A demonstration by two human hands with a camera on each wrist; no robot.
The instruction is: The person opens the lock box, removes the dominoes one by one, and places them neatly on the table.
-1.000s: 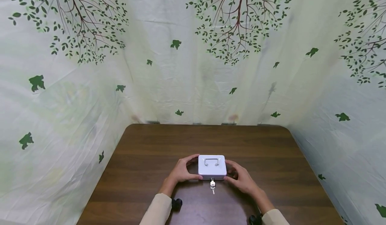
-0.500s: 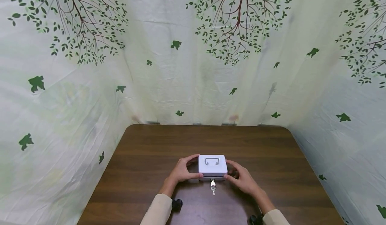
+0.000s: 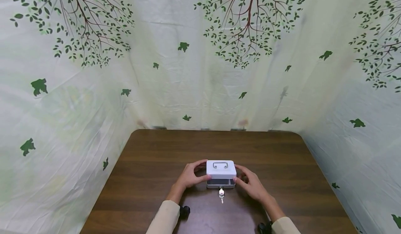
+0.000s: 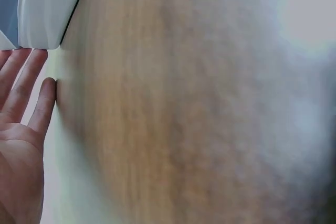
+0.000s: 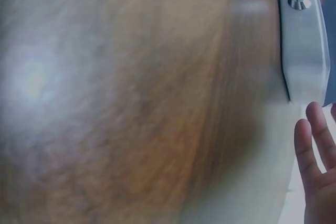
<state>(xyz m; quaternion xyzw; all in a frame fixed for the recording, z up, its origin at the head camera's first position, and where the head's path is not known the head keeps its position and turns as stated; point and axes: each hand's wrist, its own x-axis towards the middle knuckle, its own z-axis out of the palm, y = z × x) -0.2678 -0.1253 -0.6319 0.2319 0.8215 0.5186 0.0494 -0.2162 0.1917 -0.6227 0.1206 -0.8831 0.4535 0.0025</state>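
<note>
Lid [image 3: 221,172] gripped between left hand [image 3: 191,175] and right hand [image 3: 254,186], thumbs and fingers half-spread, had just risen in front, leaving the box [image 3: 214,186] beneath ajar.

Two hands [image 3: 189,177] [image 3: 254,186], one box [image 3: 221,172], one lock [image 5: 299,2], one table [image 3: 269,147]

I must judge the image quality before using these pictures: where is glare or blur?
Left wrist view: bright glare at upper right, table blurred; right wrist view: glare at left, table blurred, lock sharper; head view: white box fairly clear, faint table sheen in front.
</note>
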